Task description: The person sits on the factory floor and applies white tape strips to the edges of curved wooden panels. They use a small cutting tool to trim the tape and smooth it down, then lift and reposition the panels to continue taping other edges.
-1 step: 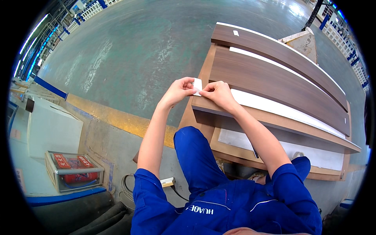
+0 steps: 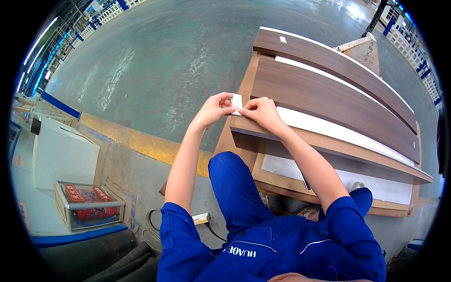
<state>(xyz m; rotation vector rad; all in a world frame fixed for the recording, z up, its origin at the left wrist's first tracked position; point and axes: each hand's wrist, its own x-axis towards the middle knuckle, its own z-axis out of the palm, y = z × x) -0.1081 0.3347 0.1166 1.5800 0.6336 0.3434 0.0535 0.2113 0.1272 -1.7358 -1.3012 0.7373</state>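
Observation:
A small white slip of paper [image 2: 237, 103] is pinched between both hands, just over the near left corner of a stack of long brown wood-grain panels [image 2: 329, 101]. My left hand [image 2: 213, 109] grips the slip's left edge with its fingertips. My right hand [image 2: 260, 112] holds the right edge and hovers at the corner of the front panel [image 2: 300, 136]. White panel edges show between the boards. My knee in blue work trousers [image 2: 230, 183] is bent below the hands.
A white box [image 2: 61, 152] and a glass-fronted case with red extinguishers [image 2: 89, 207] stand at the left. A yellow floor stripe [image 2: 141, 143] crosses the green concrete. A power strip [image 2: 201, 218] with cables lies near my leg. A tape roll [image 2: 358, 186] rests on the lower board.

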